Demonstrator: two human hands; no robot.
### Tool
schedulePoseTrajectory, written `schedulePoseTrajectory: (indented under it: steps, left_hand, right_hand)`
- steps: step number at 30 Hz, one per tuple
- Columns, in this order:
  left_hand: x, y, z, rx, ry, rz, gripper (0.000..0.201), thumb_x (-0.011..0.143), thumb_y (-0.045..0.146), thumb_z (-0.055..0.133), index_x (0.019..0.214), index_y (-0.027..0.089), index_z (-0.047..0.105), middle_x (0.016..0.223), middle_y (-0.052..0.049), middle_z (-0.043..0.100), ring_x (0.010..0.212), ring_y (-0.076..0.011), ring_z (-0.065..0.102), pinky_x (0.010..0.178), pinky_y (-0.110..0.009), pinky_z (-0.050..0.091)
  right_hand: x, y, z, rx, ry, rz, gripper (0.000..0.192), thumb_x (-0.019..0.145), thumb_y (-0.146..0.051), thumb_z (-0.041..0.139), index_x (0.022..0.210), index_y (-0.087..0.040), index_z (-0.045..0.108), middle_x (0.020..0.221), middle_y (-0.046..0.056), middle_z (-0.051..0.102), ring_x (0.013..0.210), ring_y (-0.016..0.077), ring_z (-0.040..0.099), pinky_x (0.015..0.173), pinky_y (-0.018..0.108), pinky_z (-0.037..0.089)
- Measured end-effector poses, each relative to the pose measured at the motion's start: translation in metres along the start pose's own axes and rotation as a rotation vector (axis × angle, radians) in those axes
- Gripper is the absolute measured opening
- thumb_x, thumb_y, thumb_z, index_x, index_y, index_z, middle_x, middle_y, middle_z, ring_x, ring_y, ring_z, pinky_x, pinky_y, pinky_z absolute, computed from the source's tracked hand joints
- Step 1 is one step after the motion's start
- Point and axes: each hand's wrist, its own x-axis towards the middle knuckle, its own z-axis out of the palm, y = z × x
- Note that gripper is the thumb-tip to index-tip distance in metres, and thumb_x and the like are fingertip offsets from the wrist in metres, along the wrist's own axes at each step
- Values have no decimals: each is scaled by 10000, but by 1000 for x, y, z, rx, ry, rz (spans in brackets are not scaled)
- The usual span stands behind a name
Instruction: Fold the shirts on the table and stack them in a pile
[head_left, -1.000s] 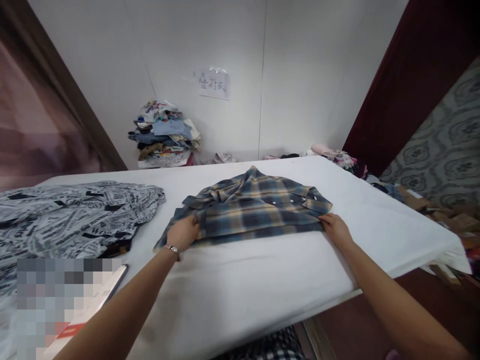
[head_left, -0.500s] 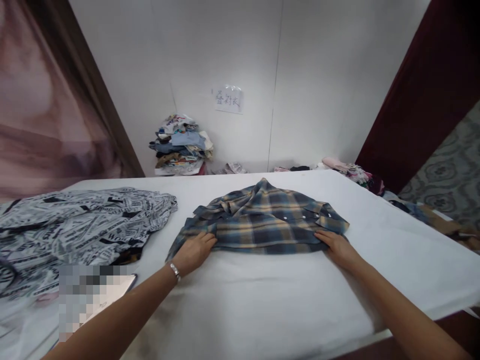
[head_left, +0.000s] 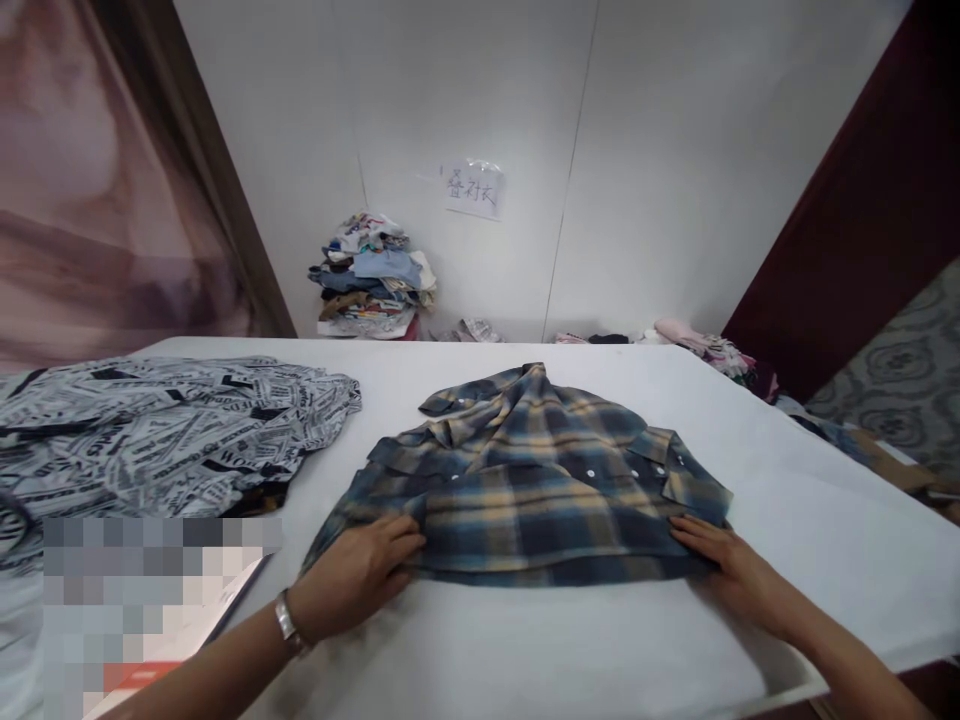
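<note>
A blue, black and yellow plaid shirt (head_left: 517,500) with small white buttons lies spread on the white table in front of me, its collar end away from me and bunched. My left hand (head_left: 356,570), with a silver bracelet at the wrist, is closed on the shirt's near left part. At the near right corner, below a sleeve, my right hand (head_left: 727,565) grips the cloth, fingers on top and thumb hidden. Between the hands the near edge runs fairly straight, with layers overlapping.
A black-and-white print garment (head_left: 172,430) covers the table's left side, beside a partly blurred-out flat item (head_left: 217,600). Folded clothes (head_left: 375,285) are stacked against the wall under a paper sign (head_left: 474,190). More clothes (head_left: 712,350) lie beyond the white table (head_left: 810,500) at right.
Both hands have come nearer to me, dragging the plaid shirt along the table. Its far part has stretched out flatter, and a sleeve at the upper left shows more.
</note>
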Motion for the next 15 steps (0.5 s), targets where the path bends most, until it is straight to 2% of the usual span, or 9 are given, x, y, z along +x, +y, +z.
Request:
schedulePoseTrajectory:
  steps: [2,3,5,7,9,11,13,15]
  left_hand:
    - [13,-6,-13,-41,-63,-27,330,802,443,546,1069,306,682,1143,-39,677,960,-249,654,809,-333,532]
    - [23,-11,-20,-40,-57,-71,364,826,483,508,1089,289,670,1180,-50,658,1006,-254,640,849,-344,516]
    - [50,-21,-31,5,31,-169,381,864,491,437,1092,274,651,1200,-46,641,1053,-239,618,898,-340,483]
    - [84,-32,-36,74,93,-261,385,882,467,396,1116,259,619,1207,-47,627,1053,-222,613,888,-325,472]
    - [122,-44,-35,125,103,-378,414,872,471,400,1154,232,584,1237,-77,601,1048,-235,612,861,-328,472]
    - [159,-59,-26,118,88,-519,465,833,497,452,1178,205,562,1262,-120,576,1073,-268,599,863,-354,468]
    - [189,-74,-14,72,73,-639,512,766,492,545,1168,177,566,1241,-165,582,1078,-309,594,862,-395,469]
    - [211,-90,-4,22,75,-724,453,703,407,619,1074,147,619,1149,-200,626,1036,-346,613,834,-431,482]
  right_hand:
    - [15,-11,-16,71,-48,17,616,617,-143,513,1190,-323,654,1355,22,522,1279,318,457,1033,511,420]
    - [28,-18,-26,129,-59,26,555,672,-182,533,1195,-328,648,1376,16,502,1294,313,439,1035,499,419]
    - [65,-30,-43,258,-27,68,453,772,-289,544,1215,-317,630,1390,16,495,1300,301,435,1029,465,426]
    - [115,-40,-52,346,67,149,394,819,-354,528,1187,-279,647,1300,45,586,1231,292,511,999,440,449]
    - [171,-43,-51,375,180,207,312,812,-342,532,1048,-236,706,1157,68,674,1120,286,590,975,430,457]
    - [225,-39,-44,345,262,255,253,797,-306,560,969,-205,713,1083,82,698,1074,286,606,982,443,432]
    - [269,-31,-35,314,281,301,196,780,-284,594,898,-179,710,1018,101,707,1080,295,590,994,456,399]
    - [301,-22,-26,307,269,330,162,769,-268,619,848,-158,707,977,123,706,1094,301,574,1001,447,378]
